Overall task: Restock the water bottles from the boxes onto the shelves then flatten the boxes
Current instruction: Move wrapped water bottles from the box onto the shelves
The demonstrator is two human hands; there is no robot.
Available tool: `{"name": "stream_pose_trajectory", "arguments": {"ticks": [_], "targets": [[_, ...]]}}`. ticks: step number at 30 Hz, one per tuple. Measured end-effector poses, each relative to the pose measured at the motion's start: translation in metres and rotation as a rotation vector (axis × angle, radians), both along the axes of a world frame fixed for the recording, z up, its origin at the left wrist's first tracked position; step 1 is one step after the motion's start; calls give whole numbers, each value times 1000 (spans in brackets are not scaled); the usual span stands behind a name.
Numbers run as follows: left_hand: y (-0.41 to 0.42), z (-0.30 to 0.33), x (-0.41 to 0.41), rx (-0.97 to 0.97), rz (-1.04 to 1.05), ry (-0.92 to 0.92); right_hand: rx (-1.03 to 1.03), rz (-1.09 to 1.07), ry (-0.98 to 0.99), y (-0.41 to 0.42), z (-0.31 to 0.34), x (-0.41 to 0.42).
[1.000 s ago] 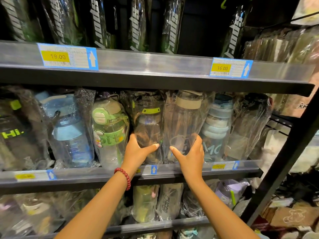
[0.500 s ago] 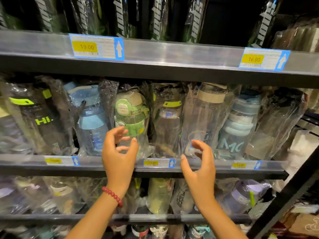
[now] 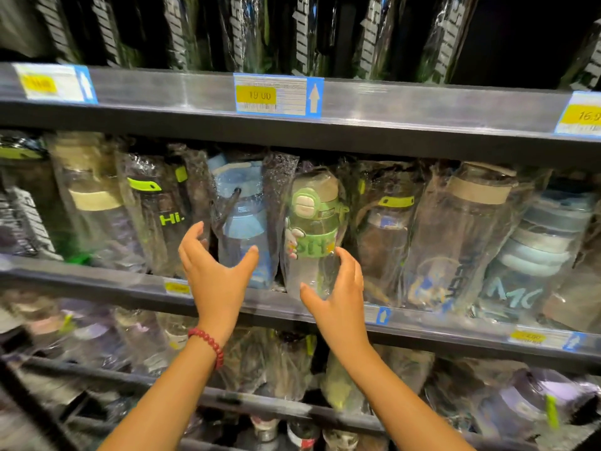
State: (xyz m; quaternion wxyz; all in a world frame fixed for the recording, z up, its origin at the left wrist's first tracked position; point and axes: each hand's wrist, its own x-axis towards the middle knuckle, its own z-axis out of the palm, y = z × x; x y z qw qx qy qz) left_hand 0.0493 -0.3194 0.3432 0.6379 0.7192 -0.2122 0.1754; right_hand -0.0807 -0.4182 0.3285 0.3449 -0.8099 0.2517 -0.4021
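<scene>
Shelves (image 3: 292, 310) crowd with wrapped bottles; both hands, left (image 3: 216, 275) and right (image 3: 338, 297), hover spread and empty, so cup the blue-lidded bottle (image 3: 242, 222) and green-lidded bottle (image 3: 313, 236) low, nudging gently upright.

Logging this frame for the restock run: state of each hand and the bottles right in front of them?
left hand: open, fingers spread, holding nothing
right hand: open, in front of the green-lidded bottle, no grip
blue-lidded bottle: upright on shelf, bagged
green-lidded bottle: upright, bagged, lid closed
"Hi." bottle: leaning, bagged
middle shelf: stocked across
</scene>
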Motion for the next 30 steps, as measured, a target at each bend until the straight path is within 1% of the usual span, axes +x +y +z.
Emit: {"name": "stream_pose_trajectory", "arguments": {"ticks": [2, 7, 11, 14, 18, 23, 30], "targets": [[0, 0, 4, 50, -43, 5, 31, -24, -16, 0, -1, 3], [-8, 0, 15, 91, -114, 29, 178, 19, -41, -3, 2, 12], [-14, 1, 20, 106, -96, 28, 221, 11, 54, -10, 5, 23], [-16, 3, 22, 86, -107, 25, 215, -46, 74, -17, 6, 33], [-19, 1, 24, 57, -179, 45, 178, -113, 69, -22, 6, 39], [-20, -7, 30, 103, -208, 123, 126, -176, 37, -23, 1, 44], [-18, -5, 39, 169, -219, 149, 63, -295, 41, -13, -1, 54]]}}
